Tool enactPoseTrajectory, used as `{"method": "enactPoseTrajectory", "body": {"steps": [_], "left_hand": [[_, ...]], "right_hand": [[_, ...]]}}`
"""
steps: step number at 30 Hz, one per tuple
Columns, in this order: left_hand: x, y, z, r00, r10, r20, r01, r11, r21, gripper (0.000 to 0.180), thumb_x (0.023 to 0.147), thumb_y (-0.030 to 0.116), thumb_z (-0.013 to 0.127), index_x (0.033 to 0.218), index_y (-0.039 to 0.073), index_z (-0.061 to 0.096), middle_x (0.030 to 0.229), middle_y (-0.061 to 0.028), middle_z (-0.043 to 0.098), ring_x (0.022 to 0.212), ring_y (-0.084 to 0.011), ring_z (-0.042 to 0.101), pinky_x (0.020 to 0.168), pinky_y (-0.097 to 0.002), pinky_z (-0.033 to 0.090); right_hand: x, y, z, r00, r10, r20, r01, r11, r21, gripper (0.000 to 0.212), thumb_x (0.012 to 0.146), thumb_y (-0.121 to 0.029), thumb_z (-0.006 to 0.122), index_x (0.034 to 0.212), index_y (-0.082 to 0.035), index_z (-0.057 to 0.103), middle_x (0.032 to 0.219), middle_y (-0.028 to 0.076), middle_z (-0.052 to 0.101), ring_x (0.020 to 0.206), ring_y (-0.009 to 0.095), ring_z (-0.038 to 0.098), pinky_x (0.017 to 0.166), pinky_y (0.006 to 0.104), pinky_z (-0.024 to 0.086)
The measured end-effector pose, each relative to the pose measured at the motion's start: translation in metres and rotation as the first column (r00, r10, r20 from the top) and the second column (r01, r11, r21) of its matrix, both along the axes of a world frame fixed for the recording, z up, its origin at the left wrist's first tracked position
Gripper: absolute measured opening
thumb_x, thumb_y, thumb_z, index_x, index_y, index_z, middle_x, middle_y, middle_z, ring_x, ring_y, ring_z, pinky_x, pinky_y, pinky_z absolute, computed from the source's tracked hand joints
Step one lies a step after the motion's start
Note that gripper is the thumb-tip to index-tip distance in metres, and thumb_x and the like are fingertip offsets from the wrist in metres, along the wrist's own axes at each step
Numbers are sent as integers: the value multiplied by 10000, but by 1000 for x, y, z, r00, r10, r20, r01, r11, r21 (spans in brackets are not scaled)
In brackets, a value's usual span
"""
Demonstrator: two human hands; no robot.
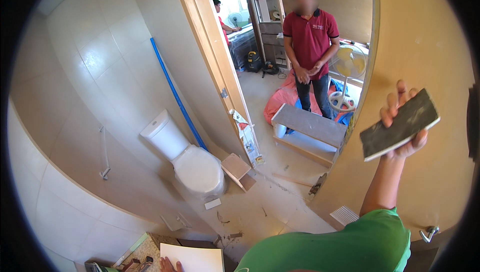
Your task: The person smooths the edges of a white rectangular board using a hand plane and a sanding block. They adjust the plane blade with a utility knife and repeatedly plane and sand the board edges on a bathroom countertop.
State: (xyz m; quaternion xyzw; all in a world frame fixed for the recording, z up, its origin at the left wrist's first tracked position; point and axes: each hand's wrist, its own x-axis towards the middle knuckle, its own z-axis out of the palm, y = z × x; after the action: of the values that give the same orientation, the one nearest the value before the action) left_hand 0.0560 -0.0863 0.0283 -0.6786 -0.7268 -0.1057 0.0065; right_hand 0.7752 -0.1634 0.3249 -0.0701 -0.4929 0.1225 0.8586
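Observation:
High on the right, my right hand (394,106) is closed around a flat sanding block (400,127), a rectangle with a dark, scuffed face and a pale edge. It is held up in front of the wooden door (425,47); whether it touches the door I cannot tell. At the bottom edge my left hand (171,265) lies with its fingers stretched over the left part of a plain white panel (197,258). Only the fingers and part of the back of that hand show.
A toilet (197,172) stands left, with a blue pipe (175,87) leaning behind it and a small wooden box (236,167) beside it. Through the doorway, a person in a red shirt (312,42) stands behind a low cabinet frame (310,124), near a fan (347,62). Debris (232,234) litters the floor.

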Motion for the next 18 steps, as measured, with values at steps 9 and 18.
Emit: {"method": "enactPoseTrajectory", "body": {"steps": [9, 18], "left_hand": [[1, -2, 3, 999, 4, -32, -4, 1000, -21, 671, 1046, 463, 535, 1470, -56, 517, 1521, -285, 496, 1452, -425, 412, 1224, -486, 257], [4, 1, 12, 998, -28, 59, 28, 1000, -9, 641, 1066, 443, 503, 1448, -70, 532, 1523, -295, 485, 1446, -435, 422, 1225, -497, 277]], "right_hand": [[-31, 83, -194, 762, 624, -172, -335, 153, -930, 617, 771, -288, 861, 1303, -102, 610, 1137, 87, 644, 906, 171, 626, 765, 347, 545], [-68, 26, -487, 225, 973, 55, 841, -165, -515, 956, 697, -662, 816, 1329, 33, 637, 1320, 235, 661, 1178, 366, 645, 990, 459, 506]]}}
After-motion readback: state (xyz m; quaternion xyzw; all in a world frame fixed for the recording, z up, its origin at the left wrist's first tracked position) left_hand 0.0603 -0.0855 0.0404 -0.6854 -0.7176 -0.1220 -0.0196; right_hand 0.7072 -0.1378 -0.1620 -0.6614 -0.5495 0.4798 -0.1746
